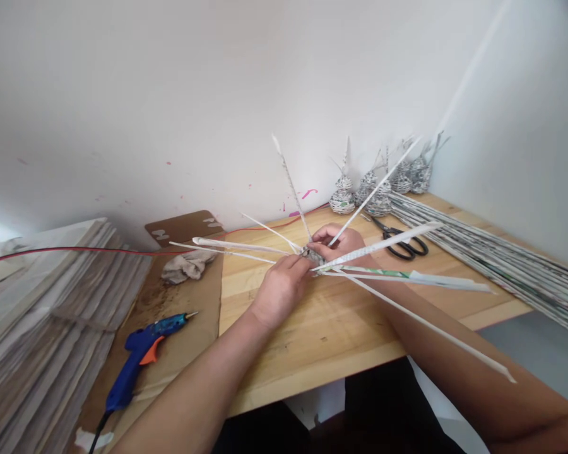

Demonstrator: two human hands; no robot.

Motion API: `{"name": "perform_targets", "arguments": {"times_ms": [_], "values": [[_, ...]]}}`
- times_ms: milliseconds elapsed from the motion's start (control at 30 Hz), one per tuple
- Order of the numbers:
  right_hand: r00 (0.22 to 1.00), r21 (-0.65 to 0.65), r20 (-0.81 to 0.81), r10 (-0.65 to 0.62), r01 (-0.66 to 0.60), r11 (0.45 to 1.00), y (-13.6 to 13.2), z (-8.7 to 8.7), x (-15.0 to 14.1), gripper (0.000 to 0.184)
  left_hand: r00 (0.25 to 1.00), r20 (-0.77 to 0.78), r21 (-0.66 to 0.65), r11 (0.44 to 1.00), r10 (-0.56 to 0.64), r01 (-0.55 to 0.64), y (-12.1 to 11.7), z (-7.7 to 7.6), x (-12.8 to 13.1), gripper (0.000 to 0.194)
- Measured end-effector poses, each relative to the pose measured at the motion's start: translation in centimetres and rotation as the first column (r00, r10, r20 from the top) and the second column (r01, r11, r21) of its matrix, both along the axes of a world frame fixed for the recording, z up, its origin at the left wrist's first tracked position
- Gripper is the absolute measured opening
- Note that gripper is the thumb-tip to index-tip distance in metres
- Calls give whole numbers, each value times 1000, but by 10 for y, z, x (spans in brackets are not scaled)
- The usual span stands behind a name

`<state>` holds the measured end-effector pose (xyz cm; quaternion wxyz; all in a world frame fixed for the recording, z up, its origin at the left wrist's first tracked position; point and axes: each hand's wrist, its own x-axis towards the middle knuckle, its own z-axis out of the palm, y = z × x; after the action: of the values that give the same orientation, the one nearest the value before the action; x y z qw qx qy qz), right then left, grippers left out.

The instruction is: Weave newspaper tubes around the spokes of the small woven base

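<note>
Between my two hands is a small woven piece of rolled newspaper (pixel 313 255), partly covered by my fingers. Long paper tubes (pixel 388 244) fan out from it in several directions, to the left, upward and to the right. My left hand (pixel 284 284) grips its near left side, fingers curled around the edge. On the far right side, my right hand (pixel 338 238) is closed on the same piece, with the thumb and fingers pinching near the base of the tubes. The fingertips are partly hidden behind the weave and the tubes.
A blue glue gun (pixel 146 353) lies on cardboard (pixel 203 315) at left, near a crumpled rag (pixel 187 267) and a stack of paper (pixel 61 328). Black-handled scissors (pixel 404 244), a bundle of paper tubes (pixel 492 258) and several woven gourd shapes (pixel 343 197) sit at right.
</note>
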<state>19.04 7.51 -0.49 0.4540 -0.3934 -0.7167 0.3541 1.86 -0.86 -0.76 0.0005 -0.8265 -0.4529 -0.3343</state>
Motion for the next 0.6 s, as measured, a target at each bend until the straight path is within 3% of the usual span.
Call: {"name": "perform_targets", "arguments": {"times_ms": [200,400,600], "values": [[993,-160,-49,103,-110,981,4,-1,1,23,1000,-9,-15,1000,6,-6,3,1,-3,13],[999,-247,9,39,-36,968,-7,13,2,18,1000,-16,-20,999,26,-26,7,-1,-7,15],[997,-268,-69,46,-63,961,-5,8,2,22,1000,5,-11,1000,-7,7,8,-2,-9,16]]}}
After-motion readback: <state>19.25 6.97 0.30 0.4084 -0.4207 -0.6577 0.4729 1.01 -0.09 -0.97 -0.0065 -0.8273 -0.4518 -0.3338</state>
